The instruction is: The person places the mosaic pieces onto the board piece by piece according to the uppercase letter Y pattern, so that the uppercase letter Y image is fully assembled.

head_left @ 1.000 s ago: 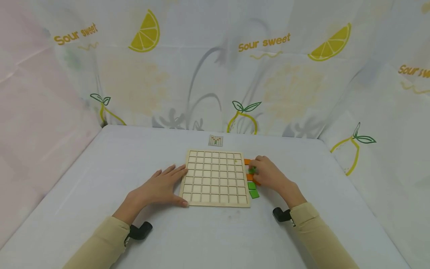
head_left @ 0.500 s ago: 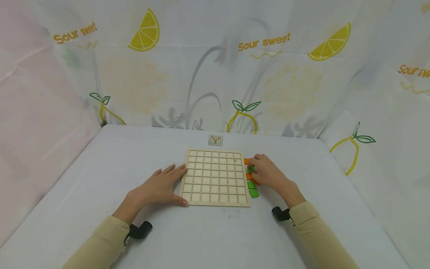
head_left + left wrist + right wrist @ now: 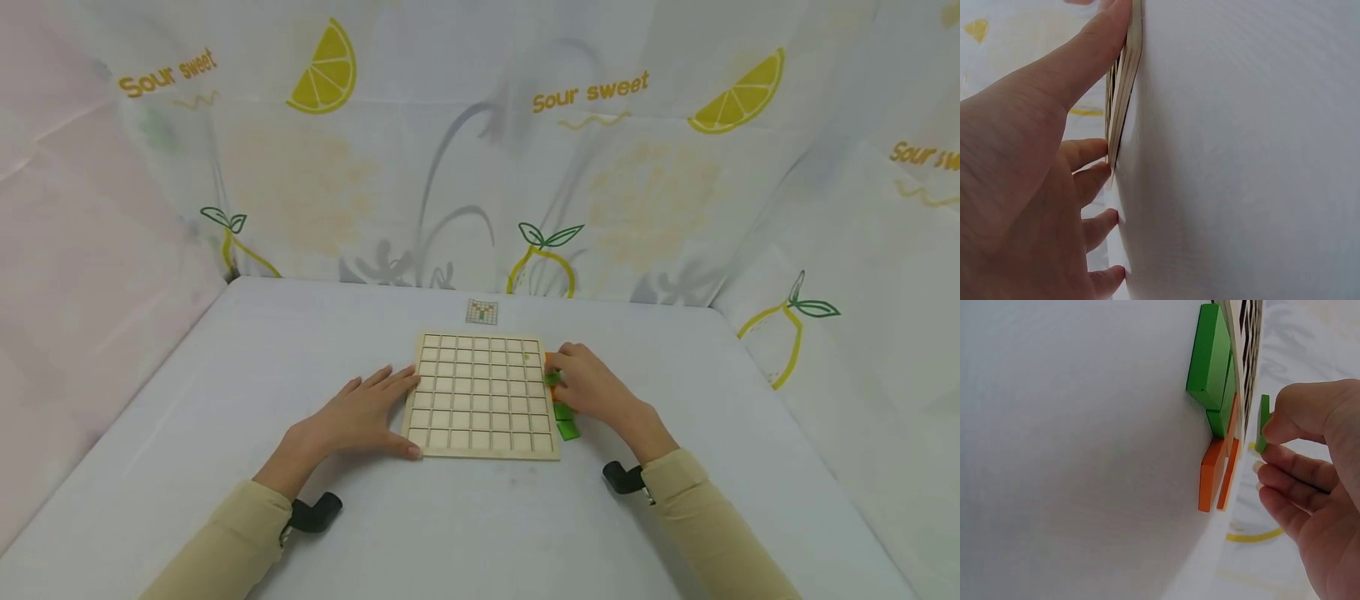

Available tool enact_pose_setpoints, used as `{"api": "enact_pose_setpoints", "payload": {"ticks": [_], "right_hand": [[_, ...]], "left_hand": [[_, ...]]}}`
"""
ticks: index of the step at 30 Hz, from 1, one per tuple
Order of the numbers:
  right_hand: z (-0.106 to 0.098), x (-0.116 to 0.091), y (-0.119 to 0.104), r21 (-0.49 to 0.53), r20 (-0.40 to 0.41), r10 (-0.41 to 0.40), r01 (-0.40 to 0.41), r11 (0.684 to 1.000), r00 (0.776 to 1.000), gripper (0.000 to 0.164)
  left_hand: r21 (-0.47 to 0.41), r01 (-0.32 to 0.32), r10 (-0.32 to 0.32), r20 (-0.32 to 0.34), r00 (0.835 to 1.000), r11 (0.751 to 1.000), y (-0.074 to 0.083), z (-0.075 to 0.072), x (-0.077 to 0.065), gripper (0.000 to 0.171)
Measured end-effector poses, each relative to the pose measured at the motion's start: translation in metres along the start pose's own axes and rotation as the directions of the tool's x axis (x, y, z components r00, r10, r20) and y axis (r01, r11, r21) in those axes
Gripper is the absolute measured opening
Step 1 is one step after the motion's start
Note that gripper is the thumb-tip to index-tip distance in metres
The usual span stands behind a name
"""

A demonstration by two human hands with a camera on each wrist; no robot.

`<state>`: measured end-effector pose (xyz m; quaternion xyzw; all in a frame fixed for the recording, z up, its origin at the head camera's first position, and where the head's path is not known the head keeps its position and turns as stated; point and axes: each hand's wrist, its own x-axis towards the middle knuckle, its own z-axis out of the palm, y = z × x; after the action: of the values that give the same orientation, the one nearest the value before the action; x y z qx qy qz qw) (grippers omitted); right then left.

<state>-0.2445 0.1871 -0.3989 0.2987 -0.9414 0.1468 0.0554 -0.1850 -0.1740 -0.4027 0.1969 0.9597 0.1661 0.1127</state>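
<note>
A square wooden grid board (image 3: 482, 402) lies on the white table in the head view, its squares bare. My left hand (image 3: 352, 423) rests along its left side, fingers spread; the thumb touches the near left corner. In the left wrist view, the thumb and some fingertips meet the board's edge (image 3: 1124, 103). Over the board's right edge, my right hand (image 3: 596, 387) pinches a small green square tile (image 3: 1264, 424) between thumb and fingers, raised off the table. Below it lie other green tiles (image 3: 1210, 359) and orange tiles (image 3: 1211, 474), partly hidden by the hand in the head view.
A small pattern card (image 3: 482, 312) with an orange and green design on a grid lies behind the board. White cloth (image 3: 465, 533) covers the table. Printed curtains with lemon designs (image 3: 322, 71) hang at the back and sides.
My right hand has shifted slightly left toward the board's right edge, carrying the green tile with it. The left hand stays in place at the board.
</note>
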Motion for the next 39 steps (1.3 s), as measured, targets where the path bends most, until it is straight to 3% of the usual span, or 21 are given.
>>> {"api": "enact_pose_setpoints", "payload": {"ticks": [12,25,39], "right_hand": [[0.009,0.000,-0.010,0.042,0.014,-0.015,0.014,0.999,1.000,0.025],[0.012,0.004,-0.022,0.033,0.053,0.001,-0.003,0.999,0.999,0.026],[0.017,0.006,-0.037,0.029,0.068,-0.020,0.018,0.999,0.997,0.024]], "left_hand": [[-0.021,-0.002,0.002,0.000,1.000,1.000,-0.001,0.002,-0.001,0.115],[0.002,-0.027,0.027,-0.021,0.999,1.000,-0.004,0.003,0.001,0.115],[-0.014,-0.014,0.013,-0.018,1.000,1.000,-0.002,0.001,0.000,0.114]]}}
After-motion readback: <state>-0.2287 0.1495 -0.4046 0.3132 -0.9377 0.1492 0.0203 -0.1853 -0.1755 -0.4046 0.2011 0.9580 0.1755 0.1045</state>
